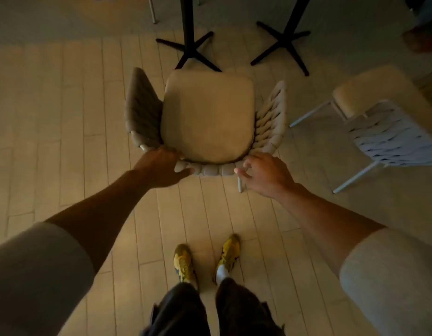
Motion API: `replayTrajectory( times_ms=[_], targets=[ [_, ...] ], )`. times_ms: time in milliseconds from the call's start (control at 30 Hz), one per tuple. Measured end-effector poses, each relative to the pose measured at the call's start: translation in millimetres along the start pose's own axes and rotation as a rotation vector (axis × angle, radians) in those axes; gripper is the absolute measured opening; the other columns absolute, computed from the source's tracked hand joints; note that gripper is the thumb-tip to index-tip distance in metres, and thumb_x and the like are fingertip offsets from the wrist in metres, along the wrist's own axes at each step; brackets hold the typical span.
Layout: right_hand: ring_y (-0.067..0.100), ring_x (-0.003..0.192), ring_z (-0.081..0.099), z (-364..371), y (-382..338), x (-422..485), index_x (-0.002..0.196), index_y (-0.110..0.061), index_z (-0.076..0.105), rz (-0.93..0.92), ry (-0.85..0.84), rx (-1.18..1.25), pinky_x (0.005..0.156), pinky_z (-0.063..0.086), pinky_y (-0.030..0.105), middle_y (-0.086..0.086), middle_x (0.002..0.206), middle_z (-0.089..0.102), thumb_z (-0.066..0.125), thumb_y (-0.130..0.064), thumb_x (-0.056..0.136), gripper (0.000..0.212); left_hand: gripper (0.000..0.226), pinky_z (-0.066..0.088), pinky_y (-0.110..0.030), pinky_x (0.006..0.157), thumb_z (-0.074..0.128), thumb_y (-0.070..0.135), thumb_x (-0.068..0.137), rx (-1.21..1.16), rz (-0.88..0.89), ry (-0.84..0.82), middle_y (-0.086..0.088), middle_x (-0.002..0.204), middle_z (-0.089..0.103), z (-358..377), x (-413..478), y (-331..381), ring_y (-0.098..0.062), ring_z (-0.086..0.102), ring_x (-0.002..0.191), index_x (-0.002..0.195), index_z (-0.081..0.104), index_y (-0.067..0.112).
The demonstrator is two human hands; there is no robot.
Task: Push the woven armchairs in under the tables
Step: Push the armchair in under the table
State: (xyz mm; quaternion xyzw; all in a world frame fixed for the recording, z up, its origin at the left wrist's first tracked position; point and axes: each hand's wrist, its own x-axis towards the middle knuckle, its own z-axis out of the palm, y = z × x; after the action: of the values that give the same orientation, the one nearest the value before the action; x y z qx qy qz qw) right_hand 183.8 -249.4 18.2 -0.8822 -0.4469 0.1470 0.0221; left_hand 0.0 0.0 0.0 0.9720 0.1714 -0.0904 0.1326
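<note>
Armchair (207, 115) pointing straight ahead at upper-centre bench pedestal (189, 46).
Left grip (161, 168) is clasping its back rim; right grip (263, 173) is touching it, loose-fingered.

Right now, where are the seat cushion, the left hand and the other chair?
seat cushion (207, 115): head view, middle of its top.
left hand (161, 168): head view, back of the hand.
other chair (392, 139): head view, woven back.
</note>
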Motion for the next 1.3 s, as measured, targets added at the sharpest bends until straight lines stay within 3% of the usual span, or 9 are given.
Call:
replayTrajectory(
  times_ms=[333,433,500,567,633,733,867,967,1300],
  targets=[
    [0.026,0.086,0.067,73,-16,34,0.092,-0.017,0.076,0.095,0.209,0.053,0.071,0.051,0.036,0.004,0.096,0.072,0.060,-0.053,0.100,0.040,0.087,0.057,-0.034,0.090,0.012,0.092,0.085,-0.027,0.048,-0.076,0.005,0.100,0.076,53,24,-42,-0.017,0.070,0.099,0.117,0.070,0.036],
    [0.027,0.089,0.066,90,-23,43,0.090,-0.016,0.075,0.124,0.249,0.068,0.073,0.052,0.037,0.004,0.094,0.072,0.055,-0.054,0.102,0.045,0.068,0.057,-0.039,0.087,0.021,0.077,0.099,-0.005,0.072,-0.144,-0.002,0.090,0.073,60,34,-44,-0.023,0.069,0.090,0.114,0.071,0.034],
    [0.027,0.090,0.066,100,-29,48,0.090,-0.016,0.075,0.141,0.237,0.078,0.077,0.052,0.038,0.005,0.092,0.074,0.046,-0.056,0.103,0.051,0.044,0.059,-0.043,0.069,0.037,0.057,0.106,0.135,0.240,0.002,-0.008,0.081,0.070,70,41,-49,-0.030,0.069,0.072,0.124,0.070,0.033],
    [0.028,0.090,0.066,110,-34,55,0.088,-0.017,0.076,0.175,0.223,0.069,0.080,0.051,0.039,0.005,0.090,0.075,0.039,-0.058,0.103,0.057,0.057,0.059,-0.042,0.058,0.056,0.044,0.100,0.409,0.395,-0.034,-0.015,0.090,0.070,78,49,-55,-0.036,0.070,0.068,0.153,0.048,0.025],
    [0.031,0.089,0.067,119,-38,58,0.085,-0.018,0.077,0.189,0.217,0.034,0.083,0.049,0.040,0.005,0.088,0.077,0.036,-0.056,0.103,0.058,0.071,0.057,-0.046,0.073,0.047,0.040,0.106,0.523,0.378,-0.204,-0.018,0.118,0.066,80,53,-51,-0.040,0.070,0.094,0.165,0.014,0.021],
    [0.032,0.082,0.067,131,-38,68,0.076,-0.018,0.077,0.191,0.233,-0.047,0.084,0.044,0.043,0.007,0.079,0.077,0.033,-0.051,0.104,0.062,0.065,0.054,-0.046,0.077,0.037,0.042,0.108,0.596,0.372,-0.244,-0.016,0.122,0.063,75,59,-42,-0.039,0.067,0.102,0.164,0.011,0.020],
    [0.032,0.076,0.065,140,-28,78,0.078,-0.020,0.076,0.149,0.199,-0.144,0.077,0.039,0.040,0.006,0.076,0.075,0.017,-0.048,0.108,0.072,0.031,0.044,-0.034,0.054,0.067,0.030,0.092,0.512,0.401,0.077,-0.012,0.072,0.060,99,62,-55,-0.031,0.060,0.058,0.117,0.063,0.012],
    [0.028,0.062,0.058,142,-24,77,0.065,-0.021,0.067,0.122,0.258,-0.128,0.068,0.039,0.039,0.004,0.065,0.069,0.036,-0.037,0.105,0.053,0.011,0.041,-0.032,0.052,0.056,0.015,0.092,0.426,0.394,0.290,-0.009,0.058,0.048,118,61,-61,-0.026,0.049,0.048,0.083,0.059,0.011],
    [0.022,0.050,0.047,146,-9,92,0.063,-0.012,0.051,-0.100,0.340,-0.246,0.060,0.040,0.034,0.007,0.055,0.047,0.052,-0.006,0.081,0.019,0.045,0.050,-0.032,0.062,0.036,0.044,0.093,0.214,0.045,0.047,-0.001,0.060,0.061,110,75,-47,-0.029,0.057,0.056,0.067,0.060,0.015]
  ],
)
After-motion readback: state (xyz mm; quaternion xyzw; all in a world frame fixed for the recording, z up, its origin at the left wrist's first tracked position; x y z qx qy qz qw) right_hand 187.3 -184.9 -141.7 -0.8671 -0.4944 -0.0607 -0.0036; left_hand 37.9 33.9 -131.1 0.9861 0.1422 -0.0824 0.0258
